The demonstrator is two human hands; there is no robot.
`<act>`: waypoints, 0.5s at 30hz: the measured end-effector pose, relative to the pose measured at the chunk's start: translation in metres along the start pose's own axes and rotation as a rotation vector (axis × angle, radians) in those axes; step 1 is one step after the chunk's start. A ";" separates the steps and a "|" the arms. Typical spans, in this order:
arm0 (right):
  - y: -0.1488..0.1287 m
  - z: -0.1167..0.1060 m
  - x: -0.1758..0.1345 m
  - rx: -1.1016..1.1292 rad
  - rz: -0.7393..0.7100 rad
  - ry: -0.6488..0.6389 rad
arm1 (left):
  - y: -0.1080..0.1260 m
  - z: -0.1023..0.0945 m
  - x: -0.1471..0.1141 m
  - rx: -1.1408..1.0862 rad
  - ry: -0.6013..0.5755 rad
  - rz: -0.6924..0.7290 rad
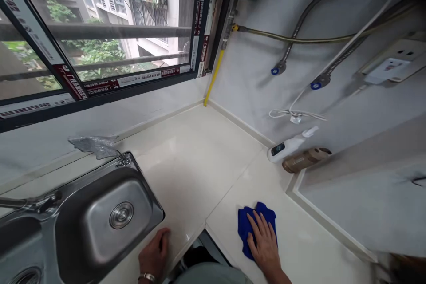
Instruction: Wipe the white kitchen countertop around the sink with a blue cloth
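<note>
My right hand (265, 244) lies flat on a crumpled blue cloth (245, 224), fingers stretched out and a little apart, pressing it against the white countertop (186, 155). The cloth's edges stick out past the fingertips and to the left of the palm. Beside the sink's right corner, my left hand (155, 250) rests at the counter's front edge with its fingers curled in. Nothing shows in it. A bracelet circles the left wrist.
A steel double sink (149, 197) is set into the counter at left. Clear plastic wrap (95, 145) lies behind it. By the right wall stand a white spray bottle (288, 145) and a brown bottle (304, 159). Hoses (299, 41) and a white cord (296, 113) hang above.
</note>
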State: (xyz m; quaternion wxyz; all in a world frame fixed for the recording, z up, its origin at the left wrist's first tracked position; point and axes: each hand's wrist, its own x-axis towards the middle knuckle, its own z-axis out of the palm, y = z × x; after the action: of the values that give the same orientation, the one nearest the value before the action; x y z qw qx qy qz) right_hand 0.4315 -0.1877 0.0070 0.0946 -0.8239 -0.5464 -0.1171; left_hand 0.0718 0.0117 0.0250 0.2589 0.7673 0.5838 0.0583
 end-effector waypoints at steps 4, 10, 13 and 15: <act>-0.013 -0.017 -0.035 -0.020 -0.088 -0.049 | 0.000 0.001 0.001 0.001 -0.013 -0.002; -0.038 -0.015 -0.033 -0.074 -0.169 -0.050 | 0.003 0.004 -0.003 0.004 0.028 0.013; -0.057 -0.011 -0.007 -0.064 -0.233 -0.069 | 0.004 0.006 -0.005 0.005 0.078 0.017; -0.073 -0.011 0.015 -0.036 -0.271 -0.101 | 0.004 0.006 -0.006 -0.007 0.082 0.014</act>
State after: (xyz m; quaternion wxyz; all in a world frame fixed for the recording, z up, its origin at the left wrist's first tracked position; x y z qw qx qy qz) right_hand 0.3691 -0.1494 0.0239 0.0356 -0.7491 -0.6543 -0.0971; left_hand 0.0755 0.0031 0.0227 0.2367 0.7675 0.5883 0.0937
